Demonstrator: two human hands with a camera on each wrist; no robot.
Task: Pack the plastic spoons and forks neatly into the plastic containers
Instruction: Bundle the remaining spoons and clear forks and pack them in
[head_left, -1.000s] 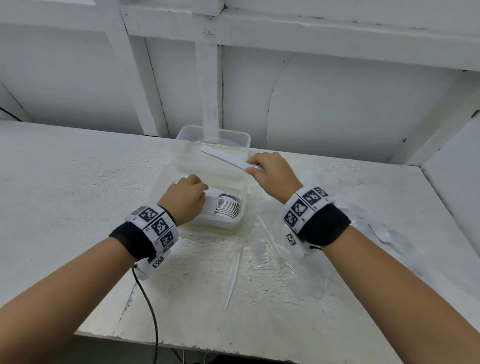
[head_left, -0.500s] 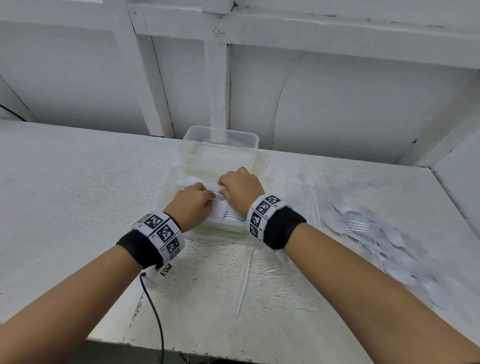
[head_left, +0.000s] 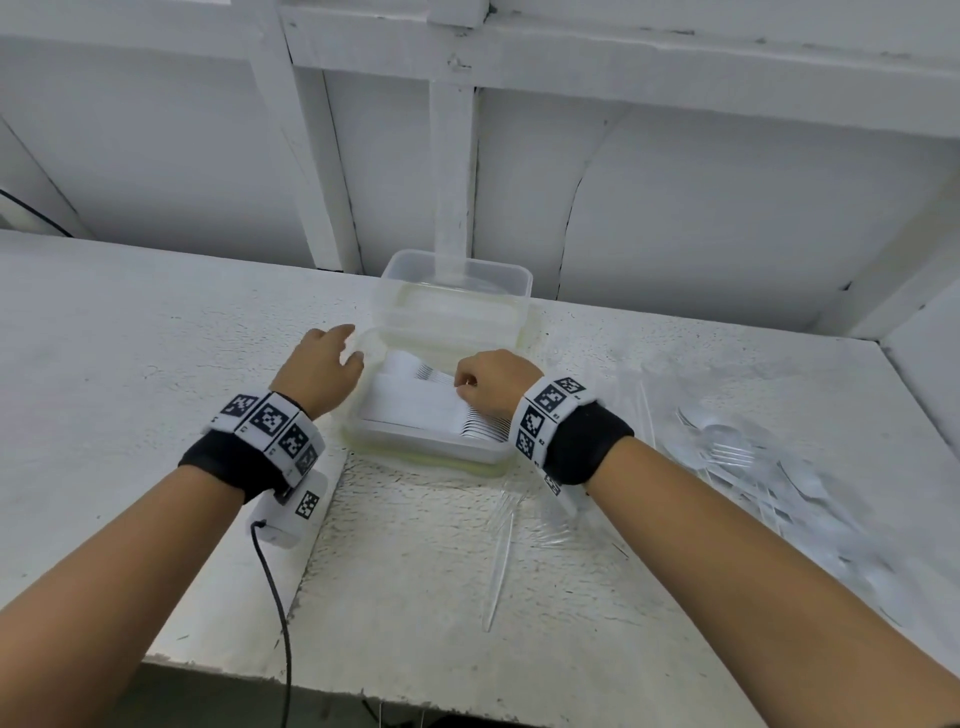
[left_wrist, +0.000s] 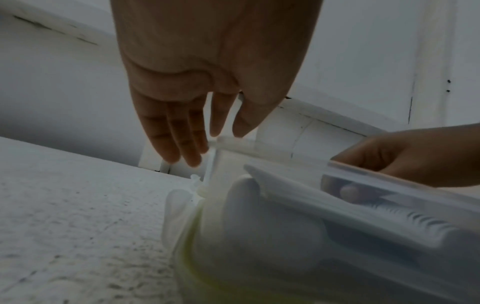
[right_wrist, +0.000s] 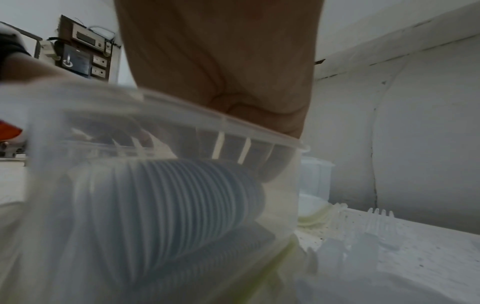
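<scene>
Right hand (head_left: 491, 382) had carried fork from above container (head_left: 395, 441) down onto nested stack (head_left: 480, 428) inside; grip curled, whether gripping fork unclear. Left hand (head_left: 322, 366) had let go, grip loose and open beside rim. More loose cutlery (head_left: 737, 457) waited on worktop (head_left: 130, 364), right side.

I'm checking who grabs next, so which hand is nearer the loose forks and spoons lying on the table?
Right. The right hand is inside the container, beside the loose pile; the left hand is beyond the container's far side.

The right hand (head_left: 493, 382) hides part of the stacked white plastic cutlery (head_left: 415, 402) inside the clear rectangular plastic container (head_left: 431, 452); its fingertips' grip cannot be told
</scene>
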